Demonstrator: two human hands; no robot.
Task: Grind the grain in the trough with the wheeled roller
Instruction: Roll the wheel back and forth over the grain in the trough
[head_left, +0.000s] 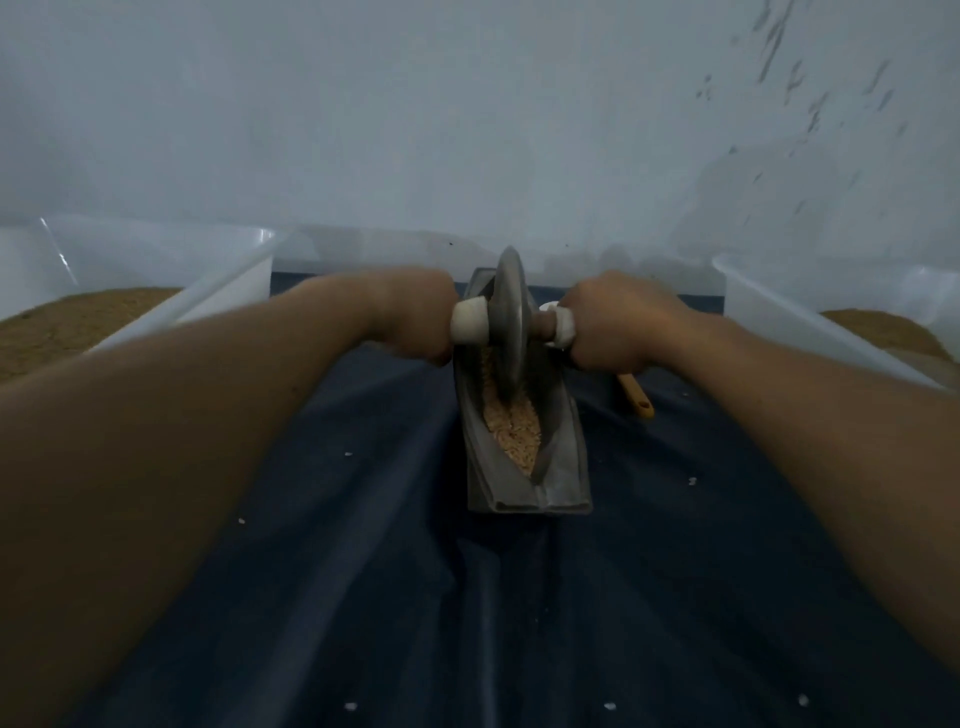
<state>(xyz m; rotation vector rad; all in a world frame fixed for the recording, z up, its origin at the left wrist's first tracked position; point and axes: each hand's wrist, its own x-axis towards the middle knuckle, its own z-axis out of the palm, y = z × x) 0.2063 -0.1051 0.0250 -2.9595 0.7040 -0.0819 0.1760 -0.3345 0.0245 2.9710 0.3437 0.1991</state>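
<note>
A dark blue cloth (363, 571) lay spread before you, with a clear left tub (171, 280) and right tub (779, 312) at its sides. Between them stood the grey trough (566, 467), running lengthwise away from you. The wheeled roller (509, 322) stood upright in its far half. Your left hand (415, 317) and right hand (618, 322) each curled round one white-capped axle end. Grain (514, 431) lay in the groove beneath the wheel; a yellow handle (636, 397) lay just right of the trough.
</note>
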